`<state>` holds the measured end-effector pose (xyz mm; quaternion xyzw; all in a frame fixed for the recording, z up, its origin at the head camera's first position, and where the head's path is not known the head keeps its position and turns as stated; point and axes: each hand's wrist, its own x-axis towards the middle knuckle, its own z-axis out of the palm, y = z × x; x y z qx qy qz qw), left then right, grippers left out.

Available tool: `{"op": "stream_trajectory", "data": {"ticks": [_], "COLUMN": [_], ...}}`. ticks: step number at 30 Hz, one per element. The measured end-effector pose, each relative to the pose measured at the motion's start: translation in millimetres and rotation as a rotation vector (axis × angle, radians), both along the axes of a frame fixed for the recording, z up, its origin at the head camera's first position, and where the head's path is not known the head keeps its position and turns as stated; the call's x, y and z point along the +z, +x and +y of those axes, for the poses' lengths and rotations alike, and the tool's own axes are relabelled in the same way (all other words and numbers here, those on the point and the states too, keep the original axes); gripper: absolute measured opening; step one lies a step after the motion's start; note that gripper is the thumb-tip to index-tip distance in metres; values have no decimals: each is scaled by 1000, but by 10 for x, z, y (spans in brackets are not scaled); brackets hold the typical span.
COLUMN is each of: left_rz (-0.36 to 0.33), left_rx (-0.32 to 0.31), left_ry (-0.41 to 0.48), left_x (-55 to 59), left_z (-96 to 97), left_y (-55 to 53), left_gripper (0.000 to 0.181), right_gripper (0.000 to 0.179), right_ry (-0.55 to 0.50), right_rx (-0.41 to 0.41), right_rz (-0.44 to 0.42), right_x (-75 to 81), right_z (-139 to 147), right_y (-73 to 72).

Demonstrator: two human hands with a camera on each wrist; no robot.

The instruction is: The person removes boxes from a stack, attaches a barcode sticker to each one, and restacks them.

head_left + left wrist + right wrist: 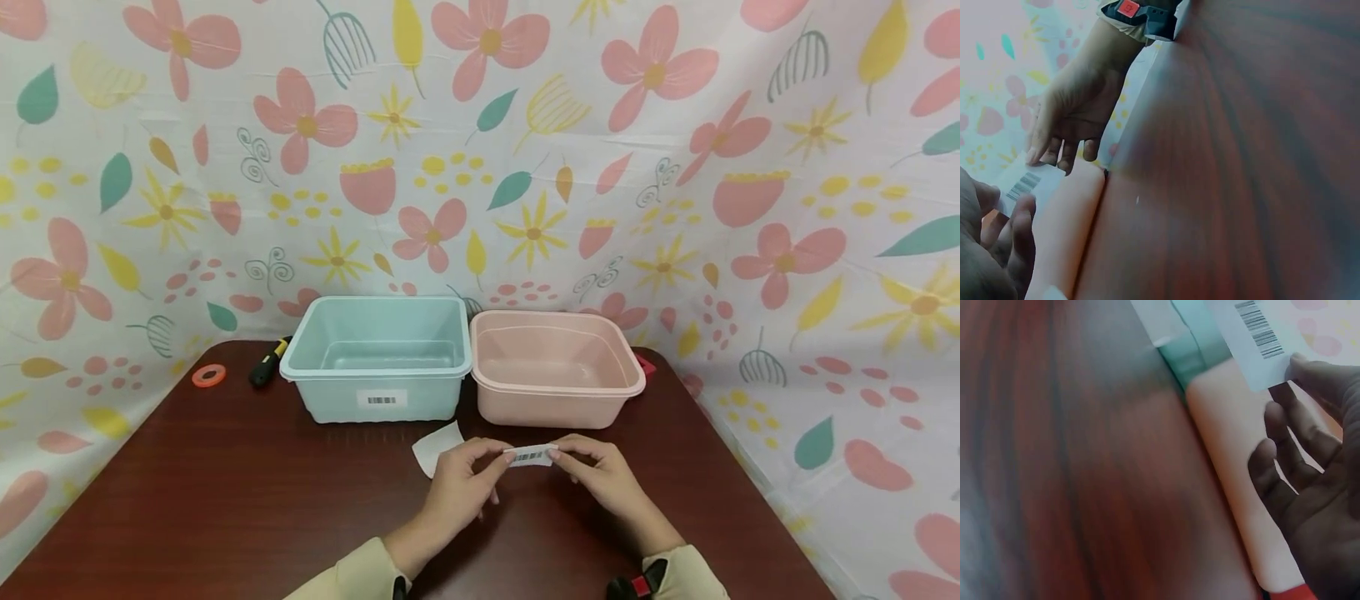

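A white barcode label (531,455) is stretched between both hands in front of the pink basin (555,404). My left hand (461,483) pinches its left end between thumb and fingers. The right hand (603,477) pinches the opposite end, its other fingers loosely bent, as the right wrist view shows. Black bars on the label (1260,331) face the person. Just behind the left hand, a white paper sheet (435,448) lies on the table with one edge curling up. A similar barcode label (382,399) is stuck on the front of the light blue basin (375,367).
Left of the blue basin lie an orange tape roll (208,375) and a black-and-yellow handled tool (268,363). A red object (645,367) shows partly behind the pink basin. Both basins stand at the back of the dark brown table (225,492), before a floral cloth (450,167).
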<state>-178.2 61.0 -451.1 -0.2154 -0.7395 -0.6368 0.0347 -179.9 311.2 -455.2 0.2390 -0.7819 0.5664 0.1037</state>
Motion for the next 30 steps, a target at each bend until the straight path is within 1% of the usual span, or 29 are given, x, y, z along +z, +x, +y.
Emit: {"op": "stream_trajectory", "data": {"ticks": [3, 5, 8, 11, 14, 17, 21, 25, 28, 30], "left_rz": [56, 108, 194, 249, 247, 227, 220, 223, 219, 211], "left_rx": [38, 77, 164, 248, 299, 325, 354, 367, 371, 380], "left_ry": [-30, -55, -123, -199, -243, -254, -280, -292, -280, -274], "left_x": [0, -2, 5, 19, 25, 16, -19, -54, -65, -68], "left_z": [103, 167, 257, 338, 402, 446, 485, 511, 528, 541], "left_y": [-35, -73, -145, -211, -266, -315, -368, -405, -422, -436], "left_gripper": [13, 12, 11, 12, 13, 10, 9, 8, 8, 8], "right_gripper": [12, 14, 16, 13, 10, 9, 8, 7, 8, 9], "right_ry": [26, 45, 58, 86, 106, 112, 132, 156, 142, 125], "right_rx": [-108, -184, -294, -380, -440, -476, -508, -549, -592, -611], "right_rz": [33, 40, 59, 82, 111, 121, 146, 243, 328, 370], "right_x": [17, 11, 3, 7, 0, -34, -112, -172, -190, -192], "right_z": [50, 73, 97, 123, 141, 150, 151, 154, 165, 168], "right_y": [5, -4, -27, -45, -60, -73, -98, -131, -161, -181]}}
